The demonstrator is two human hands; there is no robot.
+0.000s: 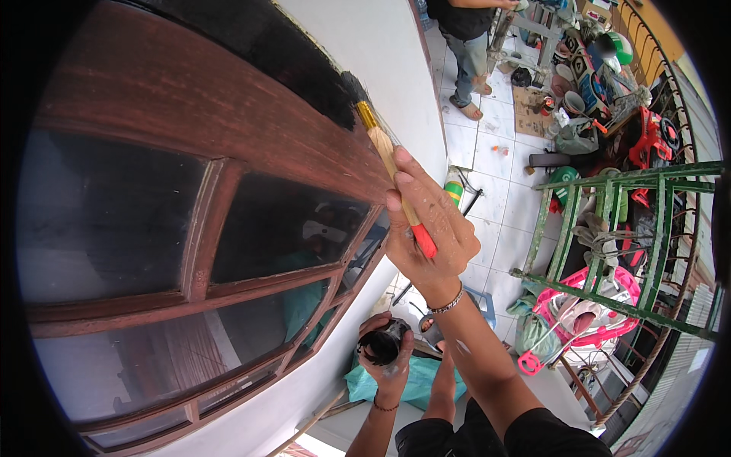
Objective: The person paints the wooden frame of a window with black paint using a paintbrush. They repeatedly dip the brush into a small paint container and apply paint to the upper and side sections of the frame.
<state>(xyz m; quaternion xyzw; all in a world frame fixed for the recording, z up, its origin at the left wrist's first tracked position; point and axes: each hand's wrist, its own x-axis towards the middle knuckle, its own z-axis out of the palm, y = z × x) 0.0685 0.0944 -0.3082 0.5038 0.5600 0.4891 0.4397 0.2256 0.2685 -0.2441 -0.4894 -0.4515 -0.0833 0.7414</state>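
My right hand [428, 228] is raised and grips a paintbrush [385, 145] with a wooden handle, a red end and a brass ferrule. Its dark bristles touch the upper edge of a brown wooden window frame [190, 99], where a black painted patch begins. Lower down, my left hand [387, 352] holds a small dark paint can [381, 343] with its open top facing up. The window has several glass panes [106, 213] that reflect the surroundings.
A white wall [381, 46] runs beside the frame. Far below lie a white tiled floor [495, 198], a green metal scaffold [609, 228], a pink plastic item [586, 312], a teal cloth [415, 381] and cluttered tools. Another person [466, 46] stands at the top.
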